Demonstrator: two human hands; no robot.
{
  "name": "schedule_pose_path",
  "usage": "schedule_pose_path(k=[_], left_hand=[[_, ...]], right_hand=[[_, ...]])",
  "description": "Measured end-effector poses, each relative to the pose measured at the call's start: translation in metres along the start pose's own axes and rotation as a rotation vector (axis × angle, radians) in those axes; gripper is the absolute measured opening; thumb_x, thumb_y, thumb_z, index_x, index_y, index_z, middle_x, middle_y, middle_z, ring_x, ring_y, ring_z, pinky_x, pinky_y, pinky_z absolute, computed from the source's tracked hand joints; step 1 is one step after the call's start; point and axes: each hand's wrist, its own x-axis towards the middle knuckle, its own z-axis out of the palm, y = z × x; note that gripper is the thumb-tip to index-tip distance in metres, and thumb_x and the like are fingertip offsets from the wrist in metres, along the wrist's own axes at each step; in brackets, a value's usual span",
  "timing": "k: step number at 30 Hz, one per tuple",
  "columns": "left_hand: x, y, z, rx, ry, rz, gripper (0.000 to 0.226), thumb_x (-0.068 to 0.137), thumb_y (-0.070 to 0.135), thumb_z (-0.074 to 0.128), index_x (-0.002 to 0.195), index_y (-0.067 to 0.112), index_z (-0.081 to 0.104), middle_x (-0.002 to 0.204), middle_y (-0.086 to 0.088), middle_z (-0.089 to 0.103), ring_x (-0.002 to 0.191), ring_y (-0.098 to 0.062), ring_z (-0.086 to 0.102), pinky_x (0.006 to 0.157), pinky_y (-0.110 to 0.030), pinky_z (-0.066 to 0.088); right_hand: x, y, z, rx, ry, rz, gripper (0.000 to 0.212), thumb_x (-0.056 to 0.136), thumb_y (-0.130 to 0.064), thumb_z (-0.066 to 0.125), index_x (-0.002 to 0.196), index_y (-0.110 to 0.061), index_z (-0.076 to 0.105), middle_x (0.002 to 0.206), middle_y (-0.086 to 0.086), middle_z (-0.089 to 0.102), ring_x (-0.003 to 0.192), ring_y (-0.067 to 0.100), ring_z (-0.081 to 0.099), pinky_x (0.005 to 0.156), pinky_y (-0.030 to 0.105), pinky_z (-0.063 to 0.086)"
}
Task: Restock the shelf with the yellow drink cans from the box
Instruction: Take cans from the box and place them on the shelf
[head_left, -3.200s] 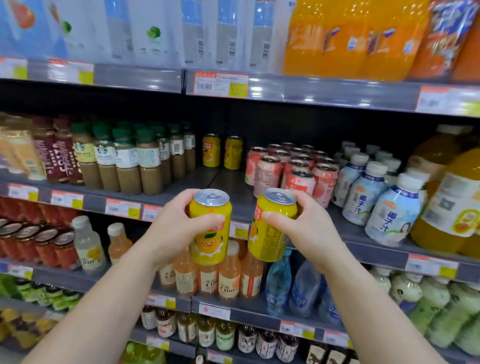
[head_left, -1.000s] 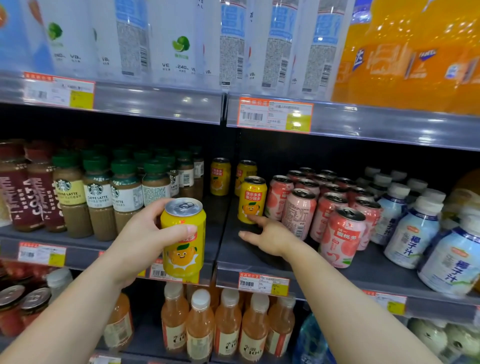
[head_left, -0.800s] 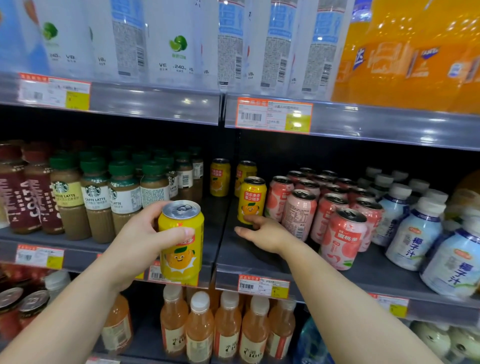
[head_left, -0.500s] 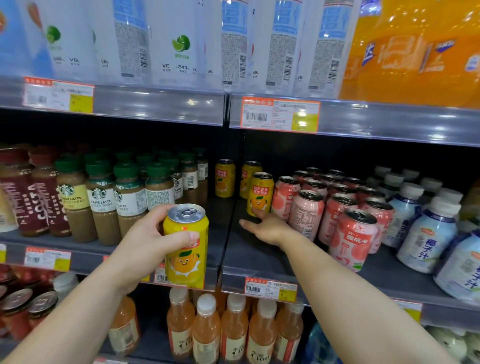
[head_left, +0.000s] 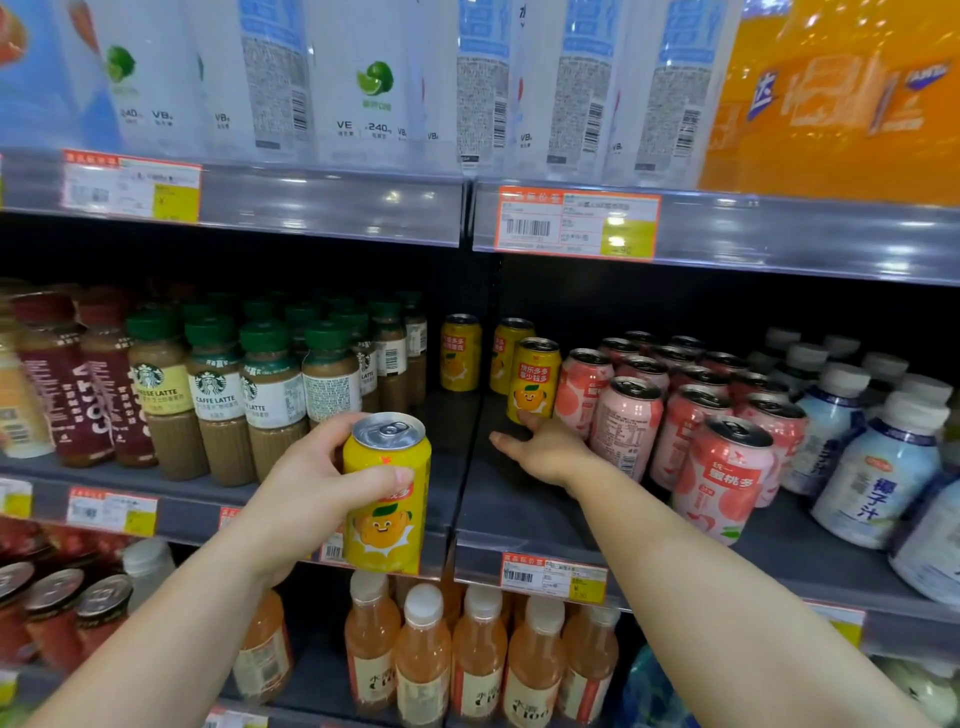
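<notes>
Yellow can (head_left: 385, 496) gripped in left hand (head_left: 306, 488), upright, held in front of the shelf edge (head_left: 363, 525), not yet on the shelf. Fingers wrapped round the upper body, thumb across the label.

Second yellow can (head_left: 533, 381) standing on the shelf beside the pink cans (head_left: 626, 423). Right hand (head_left: 548, 449) open, fingers extended toward its base, fingertips at or touching the bottom rim; contact unclear. Looks like nudging it back into line.

Two more yellow cans at the back: one (head_left: 460, 352) left of the shelf divider seam, one (head_left: 506, 353) right of it, partly hidden by the front can.

Box not in view.

Step in hand, as judged: seat the shelved can, then place the left-hand one.
- Push low on the can, at the base, not the top; less tipping.
- Keep it clear of the nearest pink can, just beside it on the right.
- Bring the left-hand can in upright, label forward, into the bare lane on the left half, ahead of the rear can.
- Set down flat, slide back, release after it stands.

Surroundings: Starbucks latte bottles (head_left: 218, 410) to the left, close to the open lane; nearest bottle (head_left: 332, 387) right behind the left hand. White bottles (head_left: 878, 467) far right. Orange-drink bottles (head_left: 423, 660) on the shelf below. Price tag (head_left: 576, 223) on the rail above.

In the way: latte bottles on the left flank, pink cans on the right, right forearm crossing the lane's right side. Low overhead rail limits lift height; enter low.
</notes>
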Motion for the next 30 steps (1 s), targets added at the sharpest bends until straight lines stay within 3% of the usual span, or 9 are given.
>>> schedule_pose_path(k=[2, 4, 6, 8, 13, 17, 22, 25, 30], left_hand=[[0.001, 0.002, 0.002, -0.002, -0.009, 0.009, 0.071, 0.042, 0.044, 0.08, 0.11, 0.032, 0.061, 0.096, 0.005, 0.075, 0.086, -0.014, 0.072, 0.064, -0.027, 0.056], [0.003, 0.006, 0.005, -0.003, -0.009, 0.027, 0.063, 0.051, 0.035, 0.081, 0.111, 0.032, 0.061, 0.097, 0.005, 0.075, 0.087, -0.013, 0.072, 0.065, -0.025, 0.056], [0.006, 0.013, 0.013, -0.012, -0.015, 0.047, 0.056, 0.057, 0.03, 0.077, 0.111, 0.031, 0.061, 0.097, 0.006, 0.075, 0.087, -0.011, 0.071, 0.064, -0.022, 0.055], [0.01, 0.019, 0.024, -0.011, -0.032, 0.073, 0.056, 0.058, 0.029, 0.076, 0.112, 0.03, 0.061, 0.096, 0.008, 0.074, 0.087, -0.009, 0.071, 0.064, -0.019, 0.054], [0.015, 0.026, 0.056, -0.037, -0.072, 0.12, 0.064, 0.05, 0.038, 0.08, 0.111, 0.034, 0.062, 0.099, 0.007, 0.074, 0.089, -0.008, 0.07, 0.069, -0.026, 0.055], [0.019, 0.029, 0.065, -0.057, -0.139, 0.125, 0.07, 0.053, 0.033, 0.083, 0.119, 0.034, 0.058, 0.104, 0.01, 0.073, 0.096, -0.008, 0.069, 0.072, -0.022, 0.055], [0.02, 0.025, 0.045, 0.058, -0.067, 0.1, 0.129, 0.028, 0.071, 0.083, 0.142, 0.035, 0.037, 0.135, 0.008, 0.052, 0.124, -0.01, 0.049, 0.103, -0.036, 0.042], [0.012, 0.014, 0.03, 0.071, -0.023, 0.071, 0.128, 0.024, 0.079, 0.079, 0.139, 0.036, 0.041, 0.136, 0.007, 0.052, 0.126, -0.012, 0.047, 0.105, -0.038, 0.039], [-0.001, -0.001, 0.017, 0.074, 0.021, 0.054, 0.109, 0.033, 0.076, 0.078, 0.13, 0.034, 0.052, 0.124, 0.013, 0.06, 0.115, -0.002, 0.055, 0.088, -0.019, 0.042]], right_hand=[[-0.017, -0.006, -0.005, 0.126, 0.035, -0.079, 0.057, 0.089, -0.043, 0.061, 0.141, -0.026, 0.043, 0.144, 0.001, 0.046, 0.131, 0.023, 0.043, 0.103, 0.03, 0.039], [-0.042, -0.011, -0.014, 0.276, -0.053, -0.215, 0.053, 0.085, -0.028, 0.069, 0.134, -0.032, 0.05, 0.137, -0.005, 0.053, 0.128, 0.014, 0.047, 0.098, 0.025, 0.039], [-0.071, -0.015, -0.021, 0.356, -0.218, -0.318, 0.063, 0.078, -0.022, 0.077, 0.13, -0.041, 0.048, 0.133, -0.011, 0.055, 0.124, 0.005, 0.048, 0.1, 0.026, 0.04], [-0.092, -0.019, -0.021, 0.372, -0.274, -0.357, 0.074, 0.072, -0.024, 0.083, 0.133, -0.042, 0.044, 0.13, -0.013, 0.057, 0.12, 0.001, 0.05, 0.1, 0.027, 0.043], [-0.113, -0.022, -0.01, 0.391, -0.12, -0.374, 0.075, 0.063, -0.033, 0.087, 0.128, -0.035, 0.049, 0.113, -0.011, 0.068, 0.104, 0.004, 0.064, 0.093, 0.036, 0.053], [-0.119, -0.016, -0.017, 0.33, 0.021, -0.359, 0.065, 0.068, -0.033, 0.084, 0.125, -0.032, 0.052, 0.11, -0.014, 0.067, 0.097, -0.001, 0.064, 0.087, 0.028, 0.055], [-0.095, -0.011, -0.009, 0.313, 0.104, -0.296, 0.068, 0.065, -0.038, 0.085, 0.124, -0.029, 0.053, 0.113, -0.013, 0.065, 0.1, 0.001, 0.062, 0.09, 0.029, 0.053], [-0.072, -0.005, 0.005, 0.274, 0.114, -0.22, 0.073, 0.063, -0.043, 0.085, 0.126, -0.028, 0.051, 0.118, -0.009, 0.064, 0.105, 0.008, 0.061, 0.094, 0.036, 0.052], [-0.045, -0.006, 0.018, 0.267, 0.115, -0.178, 0.071, 0.065, -0.04, 0.085, 0.125, -0.026, 0.05, 0.122, -0.006, 0.062, 0.109, 0.013, 0.059, 0.094, 0.033, 0.049]])
